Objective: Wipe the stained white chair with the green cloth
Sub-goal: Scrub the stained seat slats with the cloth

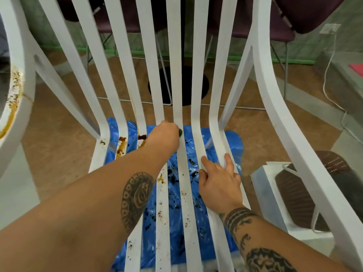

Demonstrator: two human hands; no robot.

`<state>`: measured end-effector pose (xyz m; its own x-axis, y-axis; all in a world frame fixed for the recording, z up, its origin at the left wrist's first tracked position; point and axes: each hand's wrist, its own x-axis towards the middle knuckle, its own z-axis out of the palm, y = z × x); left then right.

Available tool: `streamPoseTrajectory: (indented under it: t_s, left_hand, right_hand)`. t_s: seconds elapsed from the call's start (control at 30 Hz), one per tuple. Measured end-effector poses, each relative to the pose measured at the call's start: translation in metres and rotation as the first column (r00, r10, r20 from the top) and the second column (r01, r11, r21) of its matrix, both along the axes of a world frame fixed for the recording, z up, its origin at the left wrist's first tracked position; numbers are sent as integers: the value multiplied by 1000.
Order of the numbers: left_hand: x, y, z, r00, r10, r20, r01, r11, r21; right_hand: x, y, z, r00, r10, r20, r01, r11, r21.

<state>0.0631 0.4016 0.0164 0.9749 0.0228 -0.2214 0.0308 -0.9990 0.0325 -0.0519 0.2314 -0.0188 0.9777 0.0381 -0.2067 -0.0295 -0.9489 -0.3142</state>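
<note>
Hands are both working on the white chair (198, 75). Left hand (164, 135) is bunching tight around the green cloth (180, 132), only a dark green scrap peeking out, right at the bend where the chair's seat slats are turning up into the back. Right hand (220, 183) is lying on the seat's right-side slats, fingers spread, gripping nothing. Brown and orange stains (121, 144) are sitting just left of the cloth, more streaking the chair's left armrest (13, 99). Blue plastic sheet (233, 146) is lying under the seat.
</note>
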Motion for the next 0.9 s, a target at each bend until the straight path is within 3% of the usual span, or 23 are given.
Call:
streamPoseTrajectory:
  t_s: [0.17,0.3,0.63,0.8,0.9]
  left_hand:
    - [-10,8,23,979,-52,-195,53,999,-4]
    - [-20,12,23,998,-35,-54,32,997,-64]
    - [-72,-12,18,957,-206,-205,215,976,21]
    - [-103,-15,35,915,-250,-317,240,968,-71]
    - [-115,-15,37,937,-225,-267,208,974,-90]
  right_hand:
    - [-3,0,1,1000,-10,11,10,1000,17]
    - [-4,1,3,1000,-11,13,11,1000,15]
    - [-1,1,2,999,-36,-15,36,999,38]
    - [-3,-3,13,998,-26,-50,31,993,111]
    - [-4,-7,22,996,-3,-89,14,993,119]
